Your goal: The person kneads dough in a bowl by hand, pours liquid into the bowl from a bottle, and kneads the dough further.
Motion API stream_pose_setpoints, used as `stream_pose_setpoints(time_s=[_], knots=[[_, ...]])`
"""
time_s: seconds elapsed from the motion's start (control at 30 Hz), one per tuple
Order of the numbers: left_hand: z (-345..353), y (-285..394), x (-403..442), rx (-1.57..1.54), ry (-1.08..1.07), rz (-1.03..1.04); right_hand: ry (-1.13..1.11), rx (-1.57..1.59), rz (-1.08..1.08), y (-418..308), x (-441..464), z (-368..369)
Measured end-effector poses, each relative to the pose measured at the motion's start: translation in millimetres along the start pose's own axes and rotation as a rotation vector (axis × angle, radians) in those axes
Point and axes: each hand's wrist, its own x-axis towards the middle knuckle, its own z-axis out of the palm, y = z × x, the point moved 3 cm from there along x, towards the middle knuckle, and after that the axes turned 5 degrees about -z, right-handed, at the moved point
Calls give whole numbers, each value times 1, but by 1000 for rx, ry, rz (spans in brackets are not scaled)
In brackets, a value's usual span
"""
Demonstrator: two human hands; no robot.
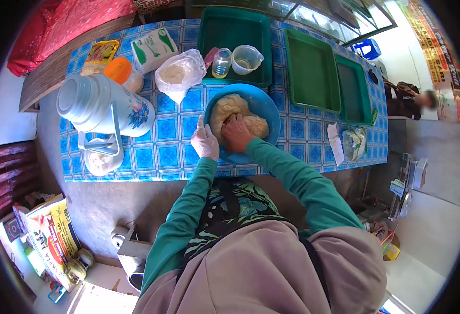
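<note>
Dough [231,111] is held in the blue bowl [276,112] on the bench [166,157]. It is pressed by the right hand [236,134], fingers bent; the bowl's rim is touched by the left hand [205,142], loosely open.

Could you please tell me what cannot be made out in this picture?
All in the head view:
- Right hand: fingertips hidden by the dough.
- Blue bowl: floor covered by the dough.
- Background person: head blurred.
- Red cloth: cut off by the top edge.
- Glass bottle: markings too small.
</note>
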Motion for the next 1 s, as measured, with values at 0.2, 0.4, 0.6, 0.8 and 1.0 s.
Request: stream_pose_setpoints(time_s=[0.2,0.4,0.6,0.8,1.0], knots=[[-4,0,-6,-91,-21,-96,-235,375,22,25,-1,-9],[1,-7,-3,-88,46,53,140,290,153,4,-38,-100],[-4,-3,1,-99,4,48,322,-525,-259,-26,18,-26],[-11,2,1,-4,-32,-143,129,-184,-252,43,28,-13],[9,-14,2,-873,95,-262,230,328,227,100,-19,-55]])
